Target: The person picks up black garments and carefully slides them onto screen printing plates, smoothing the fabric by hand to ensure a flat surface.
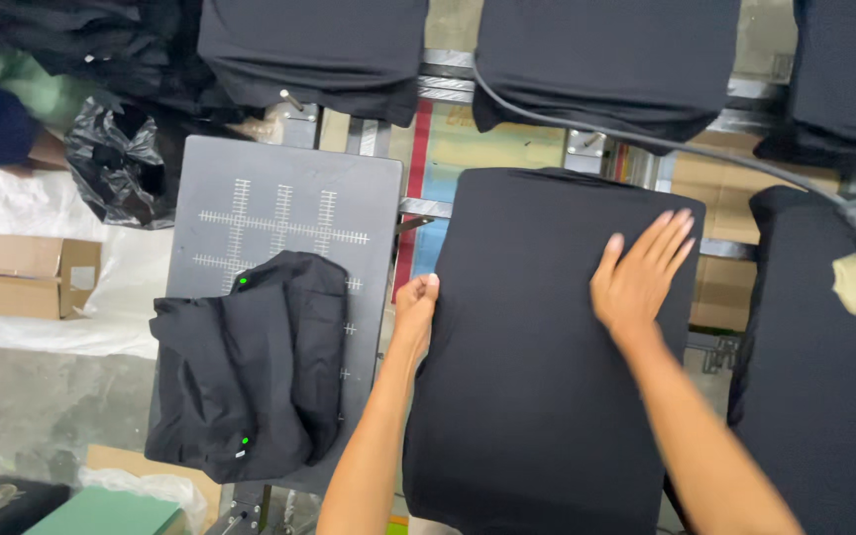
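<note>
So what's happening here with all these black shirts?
A person is spreading a black garment over a flat board. Their right hand lies flat on the fabric with fingers spread, while their left hand grips the garment's left edge. On the grey gridded board to the left, another black garment lies crumpled. More boards covered in black fabric stand all around.

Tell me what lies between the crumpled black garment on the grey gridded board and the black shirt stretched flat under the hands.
In the head view, only bare grey board, a narrow gap, and the left hand gripping the stretched black shirt's left edge.
</note>
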